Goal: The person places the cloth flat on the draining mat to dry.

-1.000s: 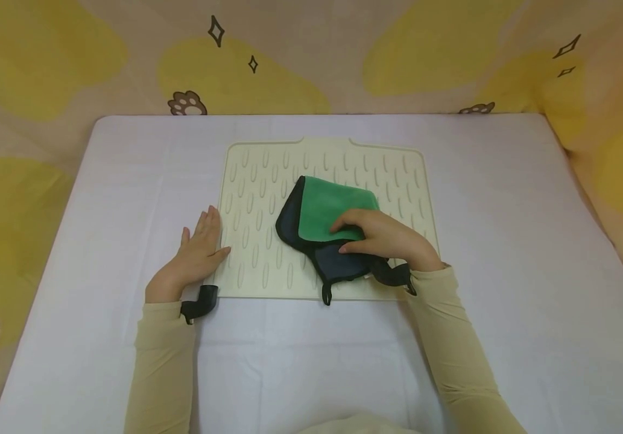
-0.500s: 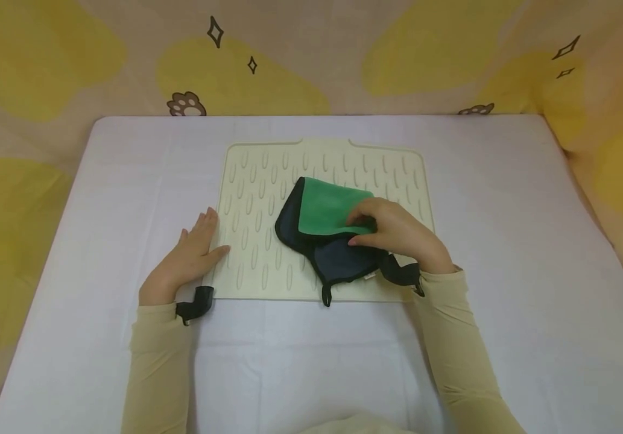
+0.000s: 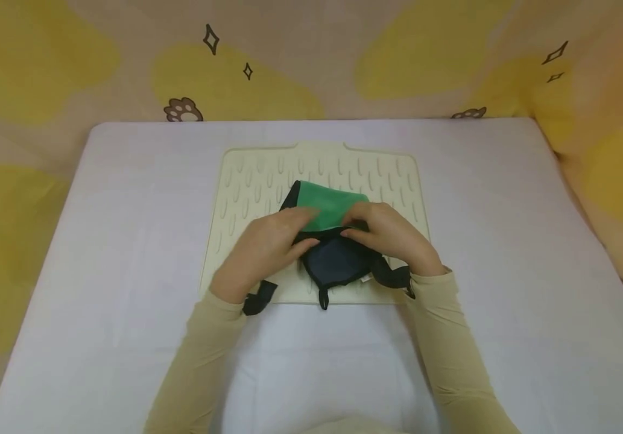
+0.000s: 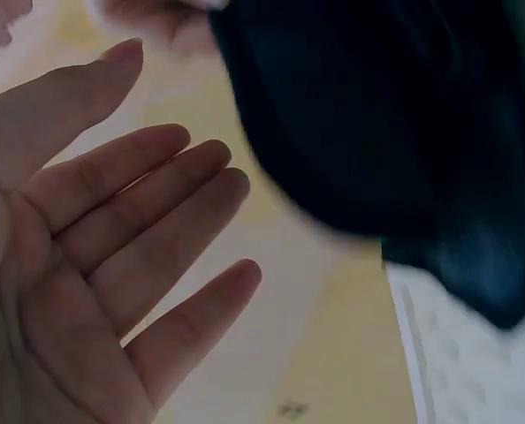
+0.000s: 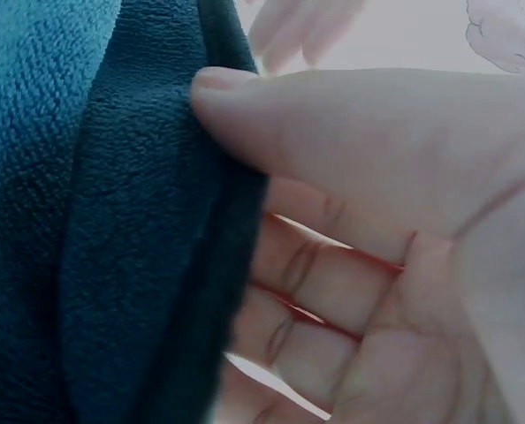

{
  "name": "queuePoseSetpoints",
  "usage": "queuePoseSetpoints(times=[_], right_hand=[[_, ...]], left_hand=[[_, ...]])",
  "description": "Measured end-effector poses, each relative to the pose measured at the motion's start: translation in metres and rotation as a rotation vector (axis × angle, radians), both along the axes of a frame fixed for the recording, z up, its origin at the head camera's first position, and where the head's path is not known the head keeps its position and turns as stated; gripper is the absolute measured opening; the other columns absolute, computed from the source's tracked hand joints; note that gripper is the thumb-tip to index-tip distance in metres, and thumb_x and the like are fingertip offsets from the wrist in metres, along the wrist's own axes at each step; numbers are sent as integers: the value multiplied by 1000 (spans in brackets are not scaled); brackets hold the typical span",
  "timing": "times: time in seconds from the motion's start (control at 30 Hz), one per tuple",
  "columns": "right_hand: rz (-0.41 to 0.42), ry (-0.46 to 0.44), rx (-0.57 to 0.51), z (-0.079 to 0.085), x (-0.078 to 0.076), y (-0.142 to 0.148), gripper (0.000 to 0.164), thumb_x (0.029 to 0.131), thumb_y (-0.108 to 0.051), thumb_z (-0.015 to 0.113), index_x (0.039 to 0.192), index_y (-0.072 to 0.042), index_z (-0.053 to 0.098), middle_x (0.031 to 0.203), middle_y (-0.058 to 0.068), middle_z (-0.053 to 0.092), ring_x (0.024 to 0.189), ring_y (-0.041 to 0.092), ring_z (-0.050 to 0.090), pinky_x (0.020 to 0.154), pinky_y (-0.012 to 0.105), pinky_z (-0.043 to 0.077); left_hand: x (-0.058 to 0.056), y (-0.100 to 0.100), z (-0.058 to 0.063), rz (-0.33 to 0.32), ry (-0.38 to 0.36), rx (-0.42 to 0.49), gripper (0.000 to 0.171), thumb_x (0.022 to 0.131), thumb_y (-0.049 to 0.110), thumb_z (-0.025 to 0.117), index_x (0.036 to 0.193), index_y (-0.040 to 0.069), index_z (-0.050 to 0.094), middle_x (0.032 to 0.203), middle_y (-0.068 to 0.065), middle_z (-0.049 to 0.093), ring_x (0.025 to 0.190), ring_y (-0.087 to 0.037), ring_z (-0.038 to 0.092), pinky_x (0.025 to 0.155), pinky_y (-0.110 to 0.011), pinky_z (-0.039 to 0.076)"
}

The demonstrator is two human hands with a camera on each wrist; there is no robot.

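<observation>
A folded cloth, green on one face and dark blue-grey on the other, lies on a cream ridged mat. It has a black border and a small hanging loop at its near corner. My right hand pinches the bordered edge on the cloth's right side. The right wrist view shows the thumb on one side of the dark cloth and the fingers behind it. My left hand is at the cloth's left side; in the left wrist view its fingers are extended and apart from the cloth.
The mat lies on a table with a white cover. Behind the table hangs a yellow and beige patterned curtain. A dark wrist strap shows at the left wrist and another dark strap at the right.
My left hand has left the mat's left edge and moved right to the cloth. The right hand stays at the cloth's right side, shifting slightly; the front fold edge is lifted a little.
</observation>
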State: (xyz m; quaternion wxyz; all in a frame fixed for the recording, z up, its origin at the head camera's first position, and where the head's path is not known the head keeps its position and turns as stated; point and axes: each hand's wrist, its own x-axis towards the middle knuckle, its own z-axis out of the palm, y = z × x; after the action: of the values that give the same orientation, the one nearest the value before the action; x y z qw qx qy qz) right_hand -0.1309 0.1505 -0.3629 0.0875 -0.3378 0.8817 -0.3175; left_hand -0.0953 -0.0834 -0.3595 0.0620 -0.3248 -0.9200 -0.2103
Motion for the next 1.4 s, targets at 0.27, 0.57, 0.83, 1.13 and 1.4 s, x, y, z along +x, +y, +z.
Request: queuePoseSetpoints(times=[0.27,0.57,0.83,1.13,1.4], right_hand=[[3,17,-53,-7,3,-4,8,84,-6,71,91,-3,71,89,4,67,84,18,62,76,33,49],[-48,120,-2,-8,4,-3,17,79,-3,75,95,-1,69,93,8,67,88,23,62,78,37,49],[-200,149,-38,-8,2,6,19,78,-2,76,95,-1,69,92,10,65,82,23,62,72,37,51],[-260,118,-26,-5,-7,17,14,80,-3,74,93,-1,69,93,12,67,84,25,63,75,41,49],[-250,105,-36,-6,-11,26,14,79,-4,74,92,-1,69,93,11,68,82,25,62,73,40,50]], left_hand=[[-5,29,-18,8,-66,-35,16,87,23,70,95,9,68,87,0,67,68,-12,60,59,-28,50],[-12,13,-15,77,-83,91,11,91,18,65,94,9,70,89,-1,69,75,-14,63,65,-31,51],[-15,-10,-4,144,-66,141,10,89,17,67,93,8,69,90,-4,69,80,-20,65,71,-36,51],[-18,-22,-2,156,-45,176,11,88,17,68,91,6,69,88,-6,70,77,-21,65,70,-37,51],[-17,-28,2,164,-48,168,13,88,18,68,91,5,69,88,-7,70,77,-22,65,69,-38,51]])
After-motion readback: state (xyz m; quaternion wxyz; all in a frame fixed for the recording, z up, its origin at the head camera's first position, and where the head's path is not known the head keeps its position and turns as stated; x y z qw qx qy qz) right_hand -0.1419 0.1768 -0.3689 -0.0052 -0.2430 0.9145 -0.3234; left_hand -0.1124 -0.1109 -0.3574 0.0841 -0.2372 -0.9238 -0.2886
